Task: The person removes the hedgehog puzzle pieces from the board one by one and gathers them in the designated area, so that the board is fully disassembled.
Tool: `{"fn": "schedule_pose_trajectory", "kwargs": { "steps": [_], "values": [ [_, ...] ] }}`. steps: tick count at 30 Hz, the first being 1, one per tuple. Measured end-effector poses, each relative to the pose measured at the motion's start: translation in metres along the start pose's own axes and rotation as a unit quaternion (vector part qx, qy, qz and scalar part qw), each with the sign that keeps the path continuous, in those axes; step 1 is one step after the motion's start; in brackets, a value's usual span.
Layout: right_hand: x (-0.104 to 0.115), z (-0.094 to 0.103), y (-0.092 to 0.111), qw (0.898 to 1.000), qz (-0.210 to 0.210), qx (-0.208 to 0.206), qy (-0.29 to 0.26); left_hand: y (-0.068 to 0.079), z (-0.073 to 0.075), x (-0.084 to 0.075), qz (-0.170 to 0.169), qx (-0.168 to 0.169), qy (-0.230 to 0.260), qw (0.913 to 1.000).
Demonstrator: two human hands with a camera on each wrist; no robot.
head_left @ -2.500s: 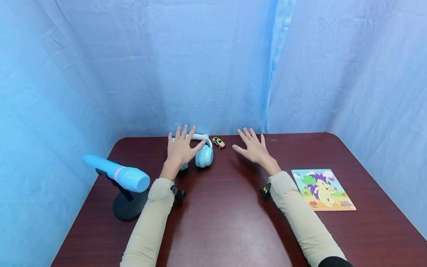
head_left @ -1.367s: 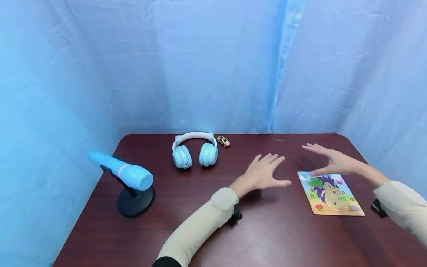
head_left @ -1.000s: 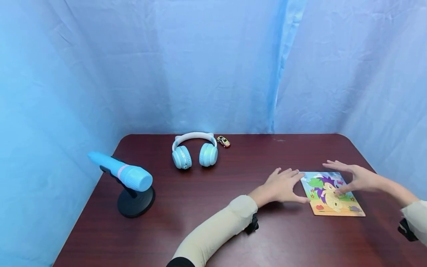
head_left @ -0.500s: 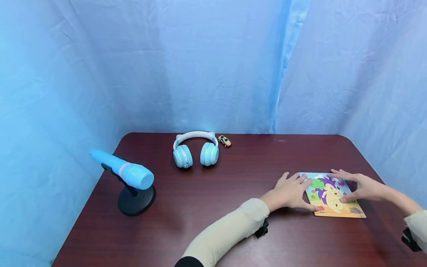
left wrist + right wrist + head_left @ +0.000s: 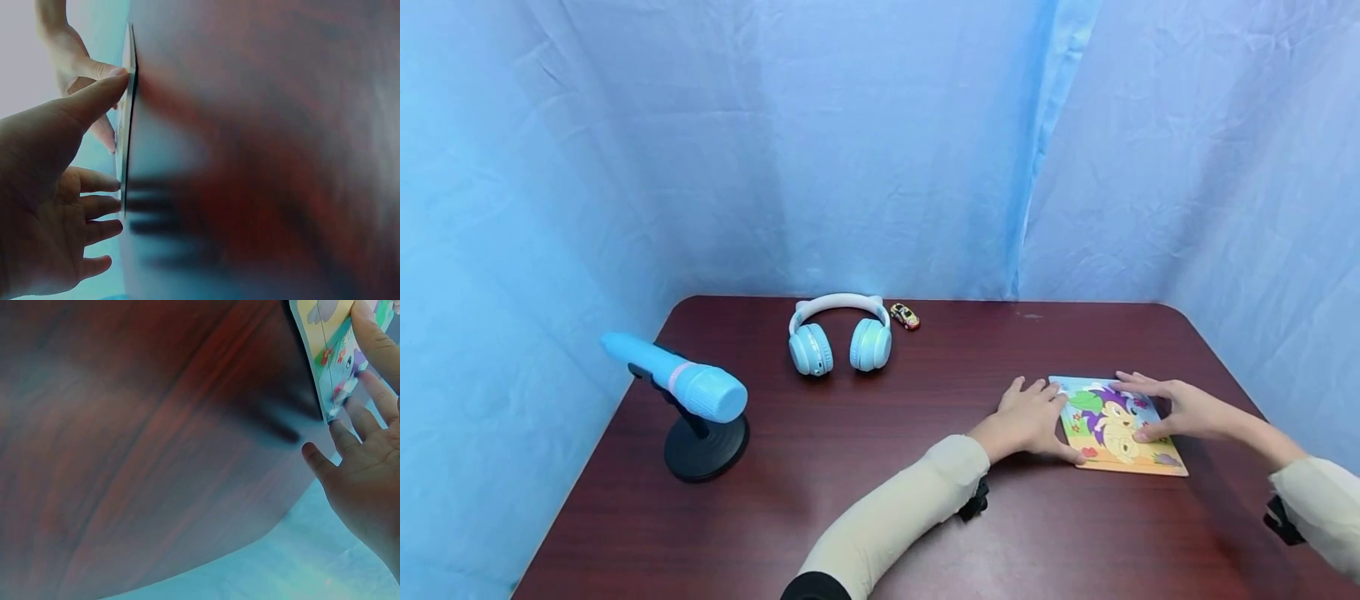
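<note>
A flat square puzzle board (image 5: pixel 1123 429) with a cartoon hedgehog and thin seam lines lies at the right of the table. Along its left edge is my left hand (image 5: pixel 1026 421), thumb at the near corner and fingers spread toward the far corner. In the left wrist view the thumb and fingertips of that left hand (image 5: pixel 44 162) meet the edge of the thin board (image 5: pixel 127 125). My right hand (image 5: pixel 1195 410) reaches over the board from the right, thumb and fingers extended onto its picture. The right wrist view shows this right hand (image 5: pixel 369 462) with straight, spread fingers beside the board (image 5: pixel 325 350).
Light blue cat-ear headphones (image 5: pixel 841 337) lie at the back of the dark wooden table (image 5: pixel 925 533), with a small toy car (image 5: pixel 905 316) beside them. A blue microphone (image 5: pixel 677 375) leans on a black stand (image 5: pixel 706 450) at left. Blue curtains (image 5: pixel 880 150) surround the table.
Both hands have come over from the back middle of the table to the puzzle board. Within the last half second the board has slid a little left and away, together with the hands.
</note>
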State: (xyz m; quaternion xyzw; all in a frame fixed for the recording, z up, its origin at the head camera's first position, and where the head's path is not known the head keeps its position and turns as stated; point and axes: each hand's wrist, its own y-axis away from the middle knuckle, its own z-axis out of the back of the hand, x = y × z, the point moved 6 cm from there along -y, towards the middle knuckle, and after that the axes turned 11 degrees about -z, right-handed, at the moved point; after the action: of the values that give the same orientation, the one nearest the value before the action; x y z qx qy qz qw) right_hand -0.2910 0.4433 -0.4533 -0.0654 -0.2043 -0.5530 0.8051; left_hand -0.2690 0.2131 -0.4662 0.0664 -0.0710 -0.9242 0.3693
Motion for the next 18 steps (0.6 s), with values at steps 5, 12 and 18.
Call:
{"fn": "schedule_pose_trajectory", "kwargs": {
  "steps": [5,12,18],
  "values": [
    [0.015,-0.005,-0.017,1.000,-0.012,0.008,0.019,0.007,0.003,0.017,0.004,0.011,-0.008,0.9999],
    [0.043,-0.014,-0.045,0.999,-0.013,0.043,0.000,0.024,0.004,0.046,0.002,0.018,-0.013,0.9998],
    [0.068,-0.025,-0.064,0.999,-0.003,0.052,-0.003,0.047,0.003,0.071,0.000,0.016,0.001,0.9999]
  ]
}}
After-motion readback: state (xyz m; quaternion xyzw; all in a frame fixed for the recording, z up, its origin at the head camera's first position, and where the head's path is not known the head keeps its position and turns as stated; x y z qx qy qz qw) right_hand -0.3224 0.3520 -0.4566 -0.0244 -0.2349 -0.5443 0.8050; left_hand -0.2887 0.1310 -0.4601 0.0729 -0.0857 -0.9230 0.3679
